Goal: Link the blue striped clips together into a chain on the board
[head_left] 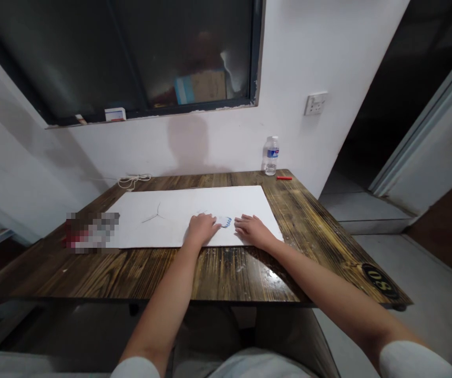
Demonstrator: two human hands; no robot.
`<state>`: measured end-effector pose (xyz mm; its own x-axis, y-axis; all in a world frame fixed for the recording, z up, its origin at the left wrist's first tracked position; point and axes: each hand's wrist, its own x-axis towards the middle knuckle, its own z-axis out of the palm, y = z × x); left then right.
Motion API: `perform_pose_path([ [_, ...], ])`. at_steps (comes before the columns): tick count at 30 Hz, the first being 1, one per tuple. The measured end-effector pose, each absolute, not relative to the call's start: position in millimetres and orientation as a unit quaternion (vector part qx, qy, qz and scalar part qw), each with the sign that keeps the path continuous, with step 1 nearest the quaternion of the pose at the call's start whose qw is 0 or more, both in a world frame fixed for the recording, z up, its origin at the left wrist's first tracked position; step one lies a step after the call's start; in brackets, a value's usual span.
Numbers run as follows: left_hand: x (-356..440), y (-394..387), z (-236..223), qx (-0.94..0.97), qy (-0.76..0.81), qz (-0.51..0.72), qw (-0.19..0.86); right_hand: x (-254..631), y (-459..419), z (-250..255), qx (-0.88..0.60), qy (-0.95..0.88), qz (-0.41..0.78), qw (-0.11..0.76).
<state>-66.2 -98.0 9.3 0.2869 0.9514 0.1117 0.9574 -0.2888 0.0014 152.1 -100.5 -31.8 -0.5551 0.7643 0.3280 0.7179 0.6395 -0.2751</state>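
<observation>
A white board (226,196) lies flat on the wooden table. On it, between my hands, is a small flat white piece with blue markings (226,222); its exact kind is too small to make out. My left hand (201,229) rests on the board, thumb and fingers closed at the left edge of this piece. My right hand (250,229) lies just to the right of the piece and apart from it, palm down with fingers stretched out. Thin dark lines (154,214) show on the left half of the board.
At the table's (139,275) back right stand a clear water bottle (271,157) and a red pen-like stick (284,178). A coiled white cable (133,181) lies at the back left. Blurred pixels cover something (92,232) at the left. A small box (115,114) sits on the windowsill.
</observation>
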Motion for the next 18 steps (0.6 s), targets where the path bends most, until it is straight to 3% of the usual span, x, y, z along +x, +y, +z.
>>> perform_pose_path([
  [3,-69.2,-97.3,9.2,-0.799,-0.596,-0.06,0.043,151.8,-101.9,-30.3,-0.415,-0.883,0.043,0.215],
  [13,-58.5,-98.0,-0.1,-0.91,-0.393,0.001,-0.128,152.2,-97.4,-34.4,-0.455,-0.851,0.063,0.256],
  [18,-60.0,-102.4,15.5,-0.919,-0.369,-0.05,-0.13,154.7,-99.1,-29.3,-0.491,-0.826,0.059,0.27],
])
